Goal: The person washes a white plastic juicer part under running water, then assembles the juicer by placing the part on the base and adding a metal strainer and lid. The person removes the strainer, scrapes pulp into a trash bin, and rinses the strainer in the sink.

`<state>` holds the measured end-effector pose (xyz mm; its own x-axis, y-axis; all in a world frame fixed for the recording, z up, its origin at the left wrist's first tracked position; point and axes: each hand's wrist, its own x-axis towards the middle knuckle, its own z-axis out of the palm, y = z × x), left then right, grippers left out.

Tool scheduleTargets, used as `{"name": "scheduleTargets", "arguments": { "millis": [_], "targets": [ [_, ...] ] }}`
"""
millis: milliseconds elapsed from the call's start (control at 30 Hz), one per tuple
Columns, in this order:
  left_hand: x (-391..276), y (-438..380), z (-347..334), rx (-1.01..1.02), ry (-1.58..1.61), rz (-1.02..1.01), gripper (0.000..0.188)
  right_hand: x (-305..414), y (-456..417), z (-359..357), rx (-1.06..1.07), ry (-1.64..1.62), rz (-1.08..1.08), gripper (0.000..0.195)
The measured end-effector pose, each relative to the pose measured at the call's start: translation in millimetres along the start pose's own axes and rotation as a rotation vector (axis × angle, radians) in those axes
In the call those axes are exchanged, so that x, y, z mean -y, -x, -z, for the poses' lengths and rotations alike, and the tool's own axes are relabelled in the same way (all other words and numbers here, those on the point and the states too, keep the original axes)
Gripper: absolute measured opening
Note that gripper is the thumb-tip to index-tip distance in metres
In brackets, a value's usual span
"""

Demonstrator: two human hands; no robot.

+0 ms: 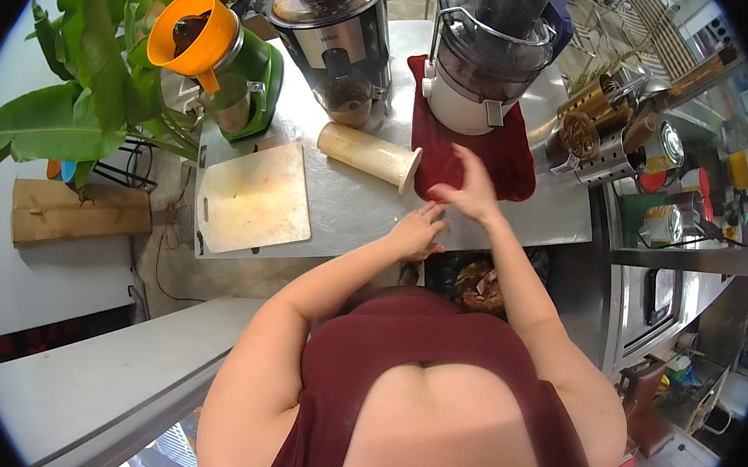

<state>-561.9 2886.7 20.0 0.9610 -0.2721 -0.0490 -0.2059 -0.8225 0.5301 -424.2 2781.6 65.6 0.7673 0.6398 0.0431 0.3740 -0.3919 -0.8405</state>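
My left hand (419,232) is at the front edge of the metal table (353,225), fingers apart and holding nothing. Just right of it, my right hand (470,188) reaches over the near left part of a dark red cloth (514,161), empty, with thumb and fingers spread. A pale plastic pusher (367,154) with a round flange lies on its side beyond my hands. On the cloth stands a white juicer (481,84) with a dark clear cover and a metal locking bar. A stained white cutting board (258,200) lies on the table's left part.
A black and silver juicer (329,30) with a cup (345,99) stands at the back, beside a green citrus juicer (260,76) with an orange funnel (193,32). Perforated metal utensil holders (605,166) are at right. A black-lined bin (479,288) with scraps sits below the table edge.
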Motion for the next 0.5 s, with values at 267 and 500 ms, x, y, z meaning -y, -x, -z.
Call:
{"name": "scheduleTargets", "arguments": {
  "millis": [267,500],
  "targets": [
    [-7.3,64.1,53.4,0.137,0.421,0.154,0.036,17.0,-18.5,-60.3,0.005,-0.115,0.055,0.078],
    [26.2,110.3,64.5,0.02,0.561,0.242,0.031,64.9,22.8,27.7,0.159,-0.843,-0.319,0.063]
  ]
}}
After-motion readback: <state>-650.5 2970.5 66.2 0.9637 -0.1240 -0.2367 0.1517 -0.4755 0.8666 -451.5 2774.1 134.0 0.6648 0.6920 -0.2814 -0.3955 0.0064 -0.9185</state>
